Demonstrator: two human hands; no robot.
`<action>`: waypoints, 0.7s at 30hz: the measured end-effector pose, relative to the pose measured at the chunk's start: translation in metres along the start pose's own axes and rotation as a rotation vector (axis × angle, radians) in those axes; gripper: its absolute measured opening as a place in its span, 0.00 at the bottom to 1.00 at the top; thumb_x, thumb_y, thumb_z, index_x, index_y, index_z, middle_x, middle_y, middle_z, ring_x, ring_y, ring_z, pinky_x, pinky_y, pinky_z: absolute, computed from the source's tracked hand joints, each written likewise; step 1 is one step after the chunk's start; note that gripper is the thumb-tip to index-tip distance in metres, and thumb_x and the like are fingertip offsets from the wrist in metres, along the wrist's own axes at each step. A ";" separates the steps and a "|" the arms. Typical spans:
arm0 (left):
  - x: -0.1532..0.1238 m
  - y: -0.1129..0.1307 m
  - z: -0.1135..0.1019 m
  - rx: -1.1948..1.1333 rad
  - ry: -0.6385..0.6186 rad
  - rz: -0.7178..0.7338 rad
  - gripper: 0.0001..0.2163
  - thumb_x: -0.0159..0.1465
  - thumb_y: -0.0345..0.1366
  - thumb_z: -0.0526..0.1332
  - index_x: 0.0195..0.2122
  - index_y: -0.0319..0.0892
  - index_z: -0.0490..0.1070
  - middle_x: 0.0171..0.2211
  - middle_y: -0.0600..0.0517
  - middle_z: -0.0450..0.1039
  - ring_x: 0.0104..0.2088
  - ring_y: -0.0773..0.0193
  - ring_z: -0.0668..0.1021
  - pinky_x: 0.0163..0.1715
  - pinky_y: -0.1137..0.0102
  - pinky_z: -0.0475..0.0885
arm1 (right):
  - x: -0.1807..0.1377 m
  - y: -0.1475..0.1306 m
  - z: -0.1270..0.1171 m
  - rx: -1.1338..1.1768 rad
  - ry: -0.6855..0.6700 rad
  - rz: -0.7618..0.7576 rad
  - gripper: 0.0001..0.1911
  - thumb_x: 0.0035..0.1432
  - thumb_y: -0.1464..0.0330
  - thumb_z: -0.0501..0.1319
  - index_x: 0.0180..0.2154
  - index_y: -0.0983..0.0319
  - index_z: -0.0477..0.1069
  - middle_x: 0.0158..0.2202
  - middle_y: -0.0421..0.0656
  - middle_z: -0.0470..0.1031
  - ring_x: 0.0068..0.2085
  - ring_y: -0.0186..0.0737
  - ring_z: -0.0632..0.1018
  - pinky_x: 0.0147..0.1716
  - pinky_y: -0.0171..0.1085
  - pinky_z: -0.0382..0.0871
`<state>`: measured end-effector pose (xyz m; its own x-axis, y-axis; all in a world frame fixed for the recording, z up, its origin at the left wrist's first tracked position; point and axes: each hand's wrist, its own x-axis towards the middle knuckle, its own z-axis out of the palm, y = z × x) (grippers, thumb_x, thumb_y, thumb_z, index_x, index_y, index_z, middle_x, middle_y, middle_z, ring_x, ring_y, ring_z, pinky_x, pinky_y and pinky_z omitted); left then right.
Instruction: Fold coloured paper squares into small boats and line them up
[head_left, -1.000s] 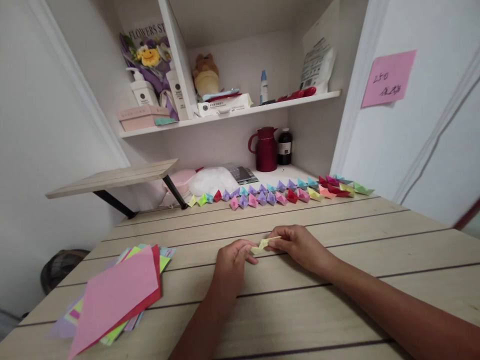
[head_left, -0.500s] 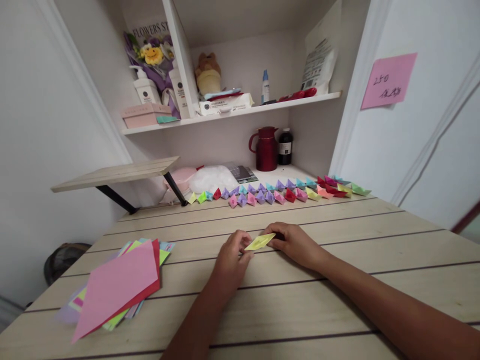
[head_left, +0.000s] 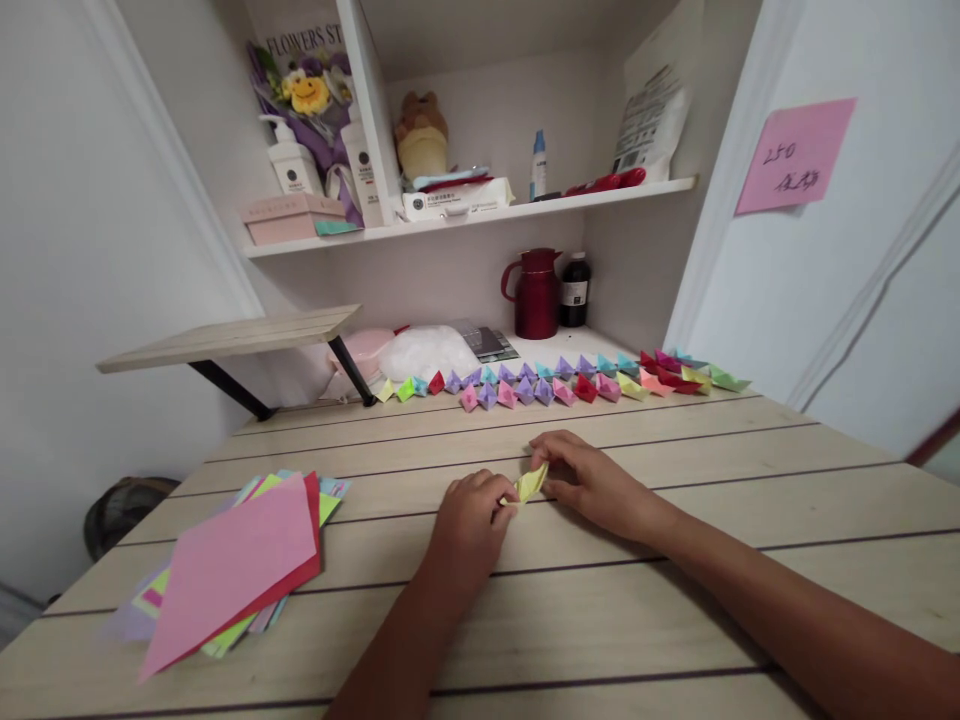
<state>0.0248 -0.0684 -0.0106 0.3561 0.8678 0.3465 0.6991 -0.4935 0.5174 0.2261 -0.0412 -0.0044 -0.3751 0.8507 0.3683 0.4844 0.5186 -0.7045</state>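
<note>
Your one piece of folded yellow paper (head_left: 534, 482) is between your hands, at the middle of the surface (head_left: 660, 640). Its long axis slants — one end toward you and left, the other away and right. Your left hand (head_left: 474, 515) has its grip pinched closed on the nearer end. Your right hand (head_left: 589, 485) curves by the farther end, grip partly open, thumb and forefinger apart; you cannot tell whether it touches. Beyond lie two rows of paper boats (head_left: 586, 388), overlapping too much at the right to count. You have one stack of coloured paper (head_left: 236, 565) at left, one red jug (head_left: 537, 295) and one dark bottle (head_left: 574, 290) behind.
</note>
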 end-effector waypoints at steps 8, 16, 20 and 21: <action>-0.002 0.006 0.001 0.211 -0.032 0.114 0.03 0.63 0.30 0.59 0.33 0.43 0.71 0.34 0.53 0.73 0.37 0.63 0.72 0.38 0.69 0.63 | -0.001 -0.004 -0.009 0.013 -0.093 -0.014 0.11 0.50 0.78 0.57 0.34 0.58 0.70 0.41 0.42 0.73 0.40 0.41 0.74 0.40 0.38 0.67; 0.000 0.008 0.004 0.479 -0.052 0.230 0.07 0.65 0.30 0.55 0.32 0.43 0.71 0.31 0.52 0.71 0.33 0.62 0.71 0.34 0.66 0.62 | 0.000 -0.001 -0.007 -0.288 -0.086 -0.010 0.10 0.51 0.78 0.58 0.29 0.58 0.72 0.31 0.38 0.77 0.35 0.40 0.75 0.38 0.36 0.63; 0.003 0.008 0.005 0.524 -0.056 0.262 0.06 0.65 0.30 0.56 0.32 0.43 0.70 0.30 0.53 0.70 0.33 0.61 0.71 0.32 0.65 0.61 | 0.001 -0.006 -0.007 -0.369 -0.119 -0.063 0.11 0.50 0.80 0.57 0.27 0.58 0.71 0.29 0.37 0.78 0.34 0.39 0.75 0.38 0.36 0.61; 0.004 0.008 0.006 0.525 -0.060 0.256 0.06 0.65 0.30 0.56 0.32 0.43 0.70 0.30 0.53 0.70 0.33 0.61 0.71 0.32 0.65 0.61 | 0.002 -0.008 -0.008 -0.388 -0.129 -0.075 0.12 0.50 0.80 0.57 0.26 0.58 0.71 0.28 0.37 0.78 0.34 0.39 0.75 0.38 0.36 0.61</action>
<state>0.0353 -0.0684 -0.0093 0.5782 0.7340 0.3563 0.7941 -0.6065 -0.0393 0.2279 -0.0431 0.0064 -0.5049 0.8041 0.3138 0.7044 0.5940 -0.3886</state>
